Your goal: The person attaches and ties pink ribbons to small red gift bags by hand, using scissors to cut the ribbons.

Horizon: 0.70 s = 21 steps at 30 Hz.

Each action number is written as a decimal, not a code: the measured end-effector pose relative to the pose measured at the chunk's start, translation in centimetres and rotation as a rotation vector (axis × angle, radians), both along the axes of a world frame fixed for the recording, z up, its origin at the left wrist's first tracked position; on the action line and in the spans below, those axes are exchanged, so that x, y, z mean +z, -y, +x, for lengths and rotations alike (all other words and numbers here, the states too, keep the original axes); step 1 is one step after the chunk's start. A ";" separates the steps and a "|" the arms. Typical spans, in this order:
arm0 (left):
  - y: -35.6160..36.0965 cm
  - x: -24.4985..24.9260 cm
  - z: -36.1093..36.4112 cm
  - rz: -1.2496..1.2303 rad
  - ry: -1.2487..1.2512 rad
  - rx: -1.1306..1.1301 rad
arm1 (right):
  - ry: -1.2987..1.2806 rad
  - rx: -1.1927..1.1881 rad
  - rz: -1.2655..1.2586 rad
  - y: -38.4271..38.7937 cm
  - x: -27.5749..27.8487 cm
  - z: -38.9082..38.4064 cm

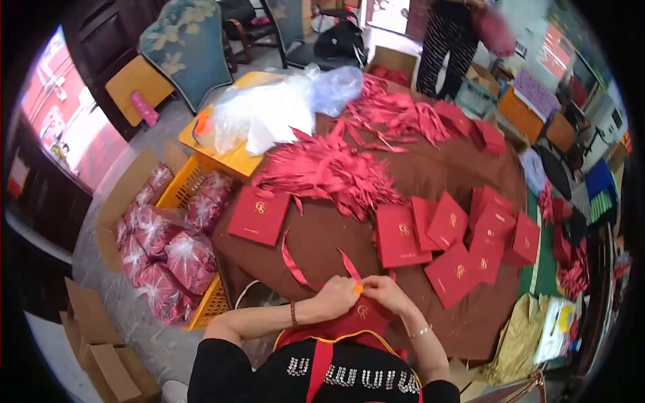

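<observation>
My left hand (338,297) and my right hand (386,294) meet at the front edge of the brown-covered table (322,248). The left fingers are closed near a small orange thing (358,289), and the right fingers pinch right beside it; what they hold is too small to make out. Under both hands lies a red bag with a gold logo (363,311), partly hidden. A red ribbon (348,263) rises from between the hands, and another ribbon (293,267) lies to the left. Red bags with gold logos (453,274) are spread at the right.
Piles of red ribbons (329,174) cover the table's middle and back. Clear plastic (269,107) lies on a yellow table (232,153). At the left, a yellow crate (211,305) and a carton hold bagged red items (168,248). A person (449,47) stands behind the table.
</observation>
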<state>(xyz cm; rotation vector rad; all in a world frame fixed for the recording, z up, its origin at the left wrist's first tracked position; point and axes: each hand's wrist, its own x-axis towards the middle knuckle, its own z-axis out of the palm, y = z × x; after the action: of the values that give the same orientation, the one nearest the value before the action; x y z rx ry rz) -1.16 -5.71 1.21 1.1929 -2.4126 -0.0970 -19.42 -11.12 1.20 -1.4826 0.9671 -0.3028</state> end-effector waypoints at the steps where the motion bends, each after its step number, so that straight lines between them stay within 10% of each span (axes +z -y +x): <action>1: 0.2 -0.1 -0.1 0.009 0.048 0.016 | -0.018 0.020 -0.063 0.1 0.2 0.1; 21: -0.9 0.7 0.7 -0.094 0.118 0.031 | -0.065 0.024 -0.011 0.2 -0.1 1.1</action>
<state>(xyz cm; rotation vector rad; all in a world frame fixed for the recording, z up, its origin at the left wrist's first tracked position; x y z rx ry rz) -0.50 -4.77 1.88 1.2231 -2.4686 0.0984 -18.29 -11.30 1.07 -1.5213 1.0001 -0.2439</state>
